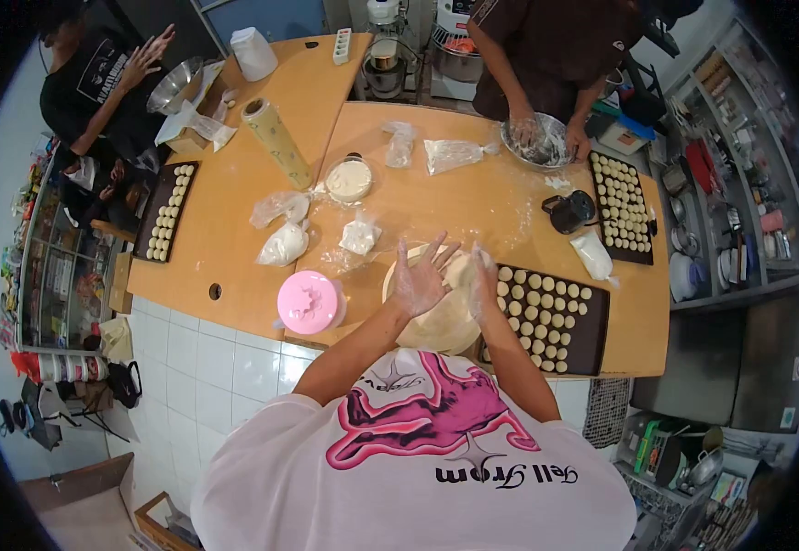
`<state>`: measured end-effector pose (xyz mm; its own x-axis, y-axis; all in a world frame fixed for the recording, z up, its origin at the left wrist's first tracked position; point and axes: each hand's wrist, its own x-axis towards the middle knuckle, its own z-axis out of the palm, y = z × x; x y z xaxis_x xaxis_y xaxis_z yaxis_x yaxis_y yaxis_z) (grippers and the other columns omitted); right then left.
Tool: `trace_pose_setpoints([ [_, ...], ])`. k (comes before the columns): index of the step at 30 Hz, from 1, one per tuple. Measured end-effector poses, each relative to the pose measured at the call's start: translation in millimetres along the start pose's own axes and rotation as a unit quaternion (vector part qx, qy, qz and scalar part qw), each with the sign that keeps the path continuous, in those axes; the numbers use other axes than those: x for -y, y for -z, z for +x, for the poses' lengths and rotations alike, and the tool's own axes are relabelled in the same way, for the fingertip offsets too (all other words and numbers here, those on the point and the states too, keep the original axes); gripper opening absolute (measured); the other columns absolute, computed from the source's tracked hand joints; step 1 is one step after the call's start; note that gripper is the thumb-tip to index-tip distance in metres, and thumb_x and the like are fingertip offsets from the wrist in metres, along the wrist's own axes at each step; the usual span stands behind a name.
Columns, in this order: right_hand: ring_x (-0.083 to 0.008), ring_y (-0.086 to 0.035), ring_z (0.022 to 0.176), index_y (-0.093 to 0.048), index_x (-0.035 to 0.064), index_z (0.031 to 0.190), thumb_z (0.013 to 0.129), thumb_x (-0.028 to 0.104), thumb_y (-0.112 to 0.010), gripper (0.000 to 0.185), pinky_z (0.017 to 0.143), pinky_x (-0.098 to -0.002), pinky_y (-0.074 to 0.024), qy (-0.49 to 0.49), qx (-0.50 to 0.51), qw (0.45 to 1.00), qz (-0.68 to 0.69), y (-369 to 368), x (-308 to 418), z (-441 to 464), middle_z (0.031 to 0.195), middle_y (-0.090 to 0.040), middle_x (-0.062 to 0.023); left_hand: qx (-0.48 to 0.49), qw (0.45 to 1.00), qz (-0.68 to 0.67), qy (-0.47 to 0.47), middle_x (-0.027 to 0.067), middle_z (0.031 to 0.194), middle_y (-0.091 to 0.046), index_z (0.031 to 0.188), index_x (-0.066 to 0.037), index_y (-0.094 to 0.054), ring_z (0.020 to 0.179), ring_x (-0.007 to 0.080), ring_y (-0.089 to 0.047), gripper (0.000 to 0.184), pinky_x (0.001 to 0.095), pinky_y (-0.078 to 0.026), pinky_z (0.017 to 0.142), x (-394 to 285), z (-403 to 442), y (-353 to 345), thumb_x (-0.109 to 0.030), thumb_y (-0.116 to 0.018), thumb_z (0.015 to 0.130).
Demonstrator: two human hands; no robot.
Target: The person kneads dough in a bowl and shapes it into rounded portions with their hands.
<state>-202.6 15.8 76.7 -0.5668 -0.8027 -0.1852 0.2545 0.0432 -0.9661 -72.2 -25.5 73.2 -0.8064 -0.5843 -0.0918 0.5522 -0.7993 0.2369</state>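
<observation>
Frame centre: left hand [425, 281] open, right hand [483, 286] edge-on, grip indeterminable, over pale round bowl [388, 283]; rightward swing could upset pale dough balls [534, 298] on dark rectangular tray [590, 338]

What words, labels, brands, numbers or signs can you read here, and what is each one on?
"Fell From", upside down in ornate letters: the white shirt of the camera wearer.
More lettering higher on that shirt's print: not readable.
Lettering on the black shirt at left: too blurred.
Marks on the brown shirt: too small.
Print on the upright roll: too small.
Labels on the packages at far left: too small.
</observation>
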Motion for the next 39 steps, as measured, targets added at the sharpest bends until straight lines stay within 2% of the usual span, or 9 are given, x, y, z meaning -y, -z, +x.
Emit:
trace_pose_setpoints([
  [2,-0.0139,-0.054,0.089,-0.053,0.0027,0.108,0.084,0.019,-0.064,0.032,0.081,-0.0255,-0.0433,-0.009,0.07,0.995,-0.069,-1,8,-14,0.095,-0.058,-0.0038,-0.03,0.997,0.061,-0.033,0.0057,0.15,-0.017,0.145,-0.024,-0.018,0.138,0.0243,-0.014,0.09,0.0526,-0.012,0.108,0,0,-10,-0.08,-0.022,0.076],
  [5,-0.0134,-0.056,0.089,-0.052,0.0011,0.109,0.08,0.009,-0.067,0.034,0.079,-0.0279,-0.0461,0.132,0.105,0.96,-0.223,8,-13,-14,0.096,-0.059,-0.0055,-0.058,0.991,0.093,-0.071,0.0042,0.151,-0.015,0.146,-0.024,-0.017,0.14,0.0235,-0.006,0.09,0.054,-0.001,0.109,-2,4,-15,-0.081,-0.021,0.076],
  [10,-0.0107,-0.058,0.085,-0.051,0.0022,0.11,0.075,-0.002,-0.067,0.039,0.077,-0.0269,-0.0488,-0.058,0.246,0.964,-0.087,30,21,-6,0.095,-0.06,-0.0036,-0.016,0.989,0.124,-0.081,0.0019,0.151,-0.014,0.145,-0.028,-0.017,0.139,0.0224,-0.007,0.089,0.0568,-0.001,0.108,-7,4,-10,-0.081,-0.025,0.075],
  [13,-0.0112,-0.057,0.089,-0.051,0.0021,0.11,0.074,-0.004,-0.066,0.039,0.079,-0.0274,-0.0485,-0.033,0.288,0.945,-0.15,45,20,1,0.1,-0.059,-0.0046,0.009,0.998,0.011,-0.065,0.002,0.151,-0.015,0.145,-0.031,-0.019,0.139,0.021,-0.01,0.088,0.0565,-0.005,0.108,-14,2,-19,-0.081,-0.03,0.073],
  [16,-0.0121,-0.056,0.095,-0.051,0.0017,0.109,0.074,-0.006,-0.064,0.038,0.081,-0.0278,-0.0477,0.257,0.234,0.878,-0.328,44,16,-1,0.106,-0.058,-0.0063,0.023,0.997,-0.051,-0.055,0.0023,0.15,-0.018,0.144,-0.033,-0.02,0.137,0.0199,-0.013,0.088,0.0556,-0.008,0.107,-19,3,-25,-0.081,-0.036,0.072],
  [19,-0.0134,-0.054,0.101,-0.051,0.0027,0.109,0.074,-0.007,-0.063,0.038,0.085,-0.0277,-0.0464,0.091,0.236,0.955,-0.155,38,17,-8,0.11,-0.057,-0.0079,0.022,0.997,-0.044,-0.062,0.0022,0.15,-0.017,0.144,-0.032,-0.021,0.136,0.0201,-0.015,0.089,0.0534,-0.012,0.107,-20,3,-24,-0.081,-0.038,0.071],
  [22,-0.0133,-0.056,0.095,-0.054,0.0052,0.105,0.074,0.002,-0.07,0.035,0.082,-0.0281,-0.0467,0.084,0.199,0.975,-0.051,27,21,-11,0.103,-0.059,-0.0062,0.037,0.997,-0.05,-0.049,0.001,0.15,-0.016,0.144,-0.033,-0.022,0.136,0.0186,-0.012,0.09,0.0499,-0.011,0.108,-19,0,-24,-0.083,-0.033,0.071],
  [31,-0.012,-0.05,0.103,-0.05,0.006,0.109,0.075,-0.003,-0.068,0.039,0.09,-0.0279,-0.0419,-0.026,0.344,0.929,-0.134,15,43,-27,0.109,-0.053,-0.003,0.004,0.975,0.199,-0.099,-0.0024,0.154,0.003,0.146,-0.033,-0.006,0.141,0.0207,0.005,0.092,0.0572,0.006,0.106,-22,5,-41,-0.085,-0.018,0.071],
  [39,-0.0115,-0.051,0.1,-0.049,0.0066,0.108,0.076,-0.002,-0.068,0.038,0.088,-0.0274,-0.0429,-0.016,0.351,0.933,-0.075,18,28,-30,0.105,-0.054,-0.0018,0.003,0.976,0.193,-0.105,-0.0032,0.153,0.006,0.146,-0.033,-0.005,0.14,0.0211,0.009,0.092,0.0634,0.007,0.102,-21,8,-31,-0.085,-0.017,0.071],
])
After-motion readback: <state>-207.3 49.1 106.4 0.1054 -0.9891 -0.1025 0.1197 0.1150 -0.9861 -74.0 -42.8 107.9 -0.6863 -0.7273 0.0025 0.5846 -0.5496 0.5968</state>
